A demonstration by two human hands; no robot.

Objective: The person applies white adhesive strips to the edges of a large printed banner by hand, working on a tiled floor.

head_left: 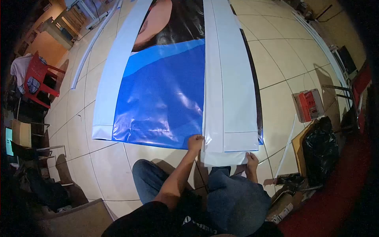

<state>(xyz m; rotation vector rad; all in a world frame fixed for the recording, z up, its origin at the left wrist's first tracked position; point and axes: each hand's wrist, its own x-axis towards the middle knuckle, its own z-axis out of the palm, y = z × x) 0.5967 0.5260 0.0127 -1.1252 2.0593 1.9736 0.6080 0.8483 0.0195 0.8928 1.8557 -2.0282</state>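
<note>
A large printed vinyl banner (158, 98) lies on the tiled floor in front of me, glossy blue with a dark part at the far end. Its right side is folded over, so a long white strip (239, 87) faces up, marked with thin dark lines. My left hand (195, 143) is closed on the near edge of the banner, where the blue meets the white. At the near right corner, my right hand (252, 161) pinches a white flap (225, 159) that sticks out toward my knees.
To the right are a red box (309, 105) and a black plastic bag (323, 150). A red plastic chair (39, 77) stands at the left. Long white strips (94, 47) lie along the floor on the far left. Brown chairs (21, 134) are at the left edge.
</note>
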